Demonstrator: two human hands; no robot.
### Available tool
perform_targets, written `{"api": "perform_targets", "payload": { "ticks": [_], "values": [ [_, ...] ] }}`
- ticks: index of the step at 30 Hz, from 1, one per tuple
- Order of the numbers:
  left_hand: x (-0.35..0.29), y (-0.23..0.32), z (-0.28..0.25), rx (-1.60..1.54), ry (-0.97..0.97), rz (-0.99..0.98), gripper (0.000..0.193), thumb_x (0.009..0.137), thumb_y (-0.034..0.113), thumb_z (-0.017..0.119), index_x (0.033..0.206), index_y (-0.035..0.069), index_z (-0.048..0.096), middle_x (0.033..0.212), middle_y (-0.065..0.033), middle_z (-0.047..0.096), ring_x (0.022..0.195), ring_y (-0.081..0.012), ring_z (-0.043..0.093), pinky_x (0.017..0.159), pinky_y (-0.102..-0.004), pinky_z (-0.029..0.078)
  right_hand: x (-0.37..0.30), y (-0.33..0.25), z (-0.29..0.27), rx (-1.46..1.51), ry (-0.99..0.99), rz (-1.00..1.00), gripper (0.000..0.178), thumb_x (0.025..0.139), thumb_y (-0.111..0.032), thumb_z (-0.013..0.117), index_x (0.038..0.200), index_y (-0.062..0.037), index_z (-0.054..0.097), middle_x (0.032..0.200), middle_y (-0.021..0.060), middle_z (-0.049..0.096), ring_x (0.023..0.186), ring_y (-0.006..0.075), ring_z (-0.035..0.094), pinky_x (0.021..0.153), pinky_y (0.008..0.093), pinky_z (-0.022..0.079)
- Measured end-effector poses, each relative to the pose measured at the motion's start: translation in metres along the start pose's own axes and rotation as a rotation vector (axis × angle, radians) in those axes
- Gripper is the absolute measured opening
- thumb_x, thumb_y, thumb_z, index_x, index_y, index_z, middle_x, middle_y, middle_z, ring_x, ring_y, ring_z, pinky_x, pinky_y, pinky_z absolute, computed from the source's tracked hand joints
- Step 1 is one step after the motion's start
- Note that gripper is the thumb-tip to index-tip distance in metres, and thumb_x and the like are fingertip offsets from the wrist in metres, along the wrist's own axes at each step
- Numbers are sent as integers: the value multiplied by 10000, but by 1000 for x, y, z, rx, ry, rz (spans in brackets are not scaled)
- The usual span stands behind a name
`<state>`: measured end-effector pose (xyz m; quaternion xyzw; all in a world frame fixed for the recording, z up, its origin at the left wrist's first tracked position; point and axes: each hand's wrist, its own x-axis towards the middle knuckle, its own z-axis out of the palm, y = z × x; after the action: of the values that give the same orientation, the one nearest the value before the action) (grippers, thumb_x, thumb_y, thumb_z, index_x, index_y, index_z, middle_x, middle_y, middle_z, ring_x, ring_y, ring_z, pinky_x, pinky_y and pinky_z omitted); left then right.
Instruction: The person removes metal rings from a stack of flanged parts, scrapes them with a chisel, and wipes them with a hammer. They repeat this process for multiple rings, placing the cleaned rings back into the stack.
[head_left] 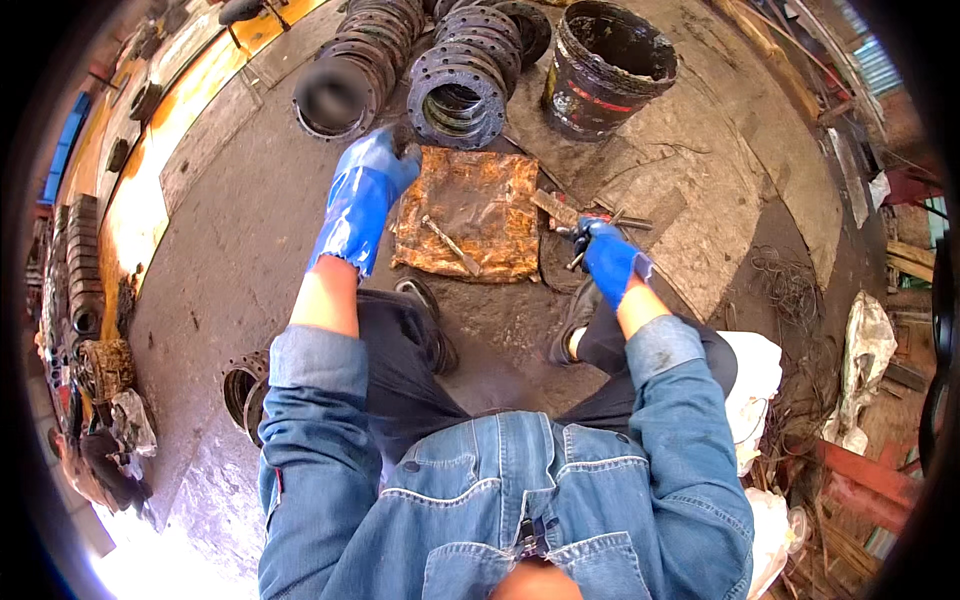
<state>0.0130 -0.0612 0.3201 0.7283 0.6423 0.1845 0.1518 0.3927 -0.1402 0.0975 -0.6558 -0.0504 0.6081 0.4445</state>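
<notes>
My left hand (371, 168), in a long blue rubber glove, reaches to the near end of a row of dark flange rings (330, 100). Its thumb stands apart from the fingers, which are slightly blurred, and nothing shows in it. My right hand (604, 250), in a shorter blue glove, is closed round a tool with a flat brown end (556, 208); its grip is mostly hidden. Between the hands lies an oily, rust-brown square pad (468, 200) with a small metal chisel-like tool (452, 246) on it. Beside the right hand lie metal rods (632, 222).
A second row of flanges (458, 105) lies beyond the pad, next to a black-smeared bucket (610, 70). More rings (243, 392) sit on the floor by my left leg. Wire tangles (785, 285) and red metal (868, 475) lie to the right.
</notes>
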Motion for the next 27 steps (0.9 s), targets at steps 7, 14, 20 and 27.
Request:
{"api": "perform_targets", "payload": {
  "ticks": [7,14,20,27],
  "values": [
    [1,4,-7,9,-166,-68,404,860,322,632,1173,65,639,1101,-199,671,1052,-368,628,895,-429,508,22,39,44,-215,26,-44,329,913,-389,606,743,-108,623,634,-3,509,528,141,414,500,319,325],
    [-2,23,-6,-56,-246,-31,390,895,282,626,1211,55,638,1132,-186,679,1072,-313,658,910,-378,513,84,48,48,-55,86,-4,237,907,-287,646,786,-84,635,657,7,551,513,118,457,468,277,335],
    [-11,25,-11,-162,-224,-112,350,891,220,643,1186,33,649,1107,-197,686,1030,-279,683,886,-360,522,97,40,86,39,118,152,167,912,-242,670,903,-78,641,628,13,566,446,113,463,380,259,333],
    [-5,16,-8,-90,-245,-117,352,874,259,631,1172,72,648,1094,-179,684,1049,-343,648,887,-394,516,105,36,117,150,-165,480,217,968,-307,587,809,-164,549,516,-25,478,363,101,342,356,277,261]
  ]
}}
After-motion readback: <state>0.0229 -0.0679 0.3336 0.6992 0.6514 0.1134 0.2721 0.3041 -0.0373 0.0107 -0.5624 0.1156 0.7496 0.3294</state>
